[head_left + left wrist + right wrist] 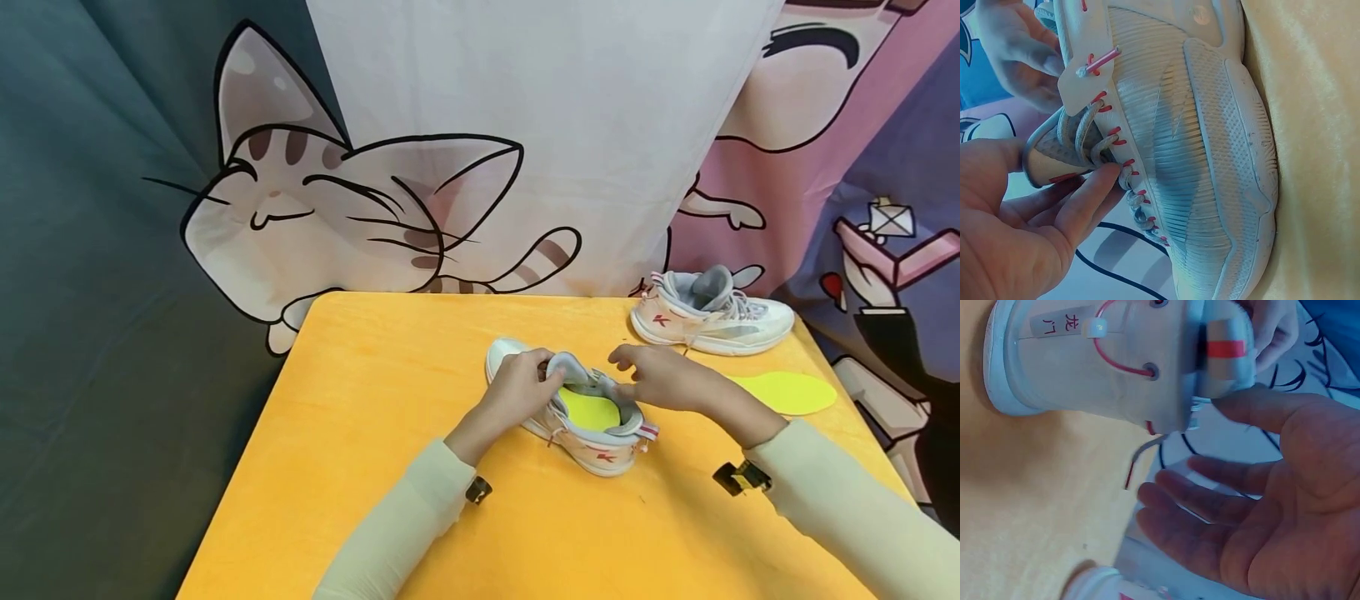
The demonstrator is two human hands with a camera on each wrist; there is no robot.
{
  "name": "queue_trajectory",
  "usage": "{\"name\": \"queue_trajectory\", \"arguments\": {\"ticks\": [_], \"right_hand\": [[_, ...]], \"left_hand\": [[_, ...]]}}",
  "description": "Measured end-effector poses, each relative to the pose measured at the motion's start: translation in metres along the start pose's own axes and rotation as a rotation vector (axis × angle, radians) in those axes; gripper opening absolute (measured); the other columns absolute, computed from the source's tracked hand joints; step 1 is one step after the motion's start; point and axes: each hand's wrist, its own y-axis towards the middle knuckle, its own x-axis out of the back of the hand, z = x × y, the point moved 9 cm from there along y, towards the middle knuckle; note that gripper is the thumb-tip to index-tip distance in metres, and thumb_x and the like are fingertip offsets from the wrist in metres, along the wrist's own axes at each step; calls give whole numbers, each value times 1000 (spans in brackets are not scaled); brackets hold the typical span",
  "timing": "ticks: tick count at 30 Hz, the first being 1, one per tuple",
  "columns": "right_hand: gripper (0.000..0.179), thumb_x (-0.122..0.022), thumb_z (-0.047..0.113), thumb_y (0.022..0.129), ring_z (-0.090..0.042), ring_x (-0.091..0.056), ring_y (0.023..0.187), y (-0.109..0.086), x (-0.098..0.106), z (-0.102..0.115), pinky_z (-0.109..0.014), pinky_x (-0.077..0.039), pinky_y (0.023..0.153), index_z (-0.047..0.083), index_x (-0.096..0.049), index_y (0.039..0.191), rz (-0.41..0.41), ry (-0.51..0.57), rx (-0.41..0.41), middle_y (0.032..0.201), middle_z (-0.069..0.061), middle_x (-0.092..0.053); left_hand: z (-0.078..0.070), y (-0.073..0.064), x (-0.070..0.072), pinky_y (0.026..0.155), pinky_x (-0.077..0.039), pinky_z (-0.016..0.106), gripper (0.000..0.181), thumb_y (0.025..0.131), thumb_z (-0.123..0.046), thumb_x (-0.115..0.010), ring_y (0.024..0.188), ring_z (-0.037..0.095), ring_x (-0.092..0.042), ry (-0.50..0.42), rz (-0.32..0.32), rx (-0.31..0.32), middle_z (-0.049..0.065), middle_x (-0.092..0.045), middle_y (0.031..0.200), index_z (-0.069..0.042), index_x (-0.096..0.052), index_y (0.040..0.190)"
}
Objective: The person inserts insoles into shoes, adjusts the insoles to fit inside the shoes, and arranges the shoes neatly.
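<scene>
A white sneaker [600, 454] with red lace loops sits on the table, its toe pointing away to the left. Inside it lies a bright yellow insole [590, 410], visible through the shoe opening. My left hand [516, 387] pinches the sneaker's tongue [1044, 153] between thumb and fingers, beside the grey laces [1094, 140]. On the other side, my right hand [663, 379] is at the collar. In the right wrist view its thumb [1257, 403] is against or very near the collar, while the other fingers are loosely bent and hold nothing.
A second white sneaker [723, 325] stands at the table's back right corner. Another yellow insole [795, 393] lies near the right edge, partly behind my right forearm. A yellow cloth covers the table [360, 467]. Curtains with cartoon prints [420, 200] hang behind it.
</scene>
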Motion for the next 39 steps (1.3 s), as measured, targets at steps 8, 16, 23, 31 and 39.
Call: {"name": "queue_trajectory", "arguments": {"ticks": [8,16,23,31,39], "right_hand": [[36,-74,20,92,-20,-65,79,17,-25,-10,-34,-57,67,-3,-61,118,222,98,-117,103,-13,-67],[26,-72,8,86,-17,-59,71,27,-34,-6,-28,-50,59,0,-58,107,259,98,-133,91,-9,-60],[32,-75,10,86,-19,-58,79,29,-35,-6,-29,-48,64,0,-58,111,250,70,-151,93,-9,-60],[52,-71,30,97,-32,-67,108,12,-11,6,-47,-59,88,-6,-56,132,153,42,-92,121,-21,-68],[39,-67,28,101,-21,-73,86,-12,3,47,-40,-61,75,0,-66,129,59,62,79,109,-7,-74]], "left_hand": [[2,-1,-1,53,-41,20,16,103,-25,-63,56,6,-48,13,-1,5,-4,-54,65,-11,-69,109],[4,-1,-1,51,-38,20,13,103,-24,-63,54,6,-46,1,1,9,-3,-53,65,-12,-67,101],[4,0,0,52,-40,20,13,103,-23,-63,56,6,-49,8,-8,-4,-3,-57,68,-12,-68,101],[5,0,-1,52,-39,19,13,103,-23,-62,56,6,-49,-10,2,-20,-4,-57,68,-12,-68,100],[6,0,-1,54,-42,19,13,103,-23,-63,58,6,-52,-20,21,-13,-4,-60,70,-11,-69,104]]}}
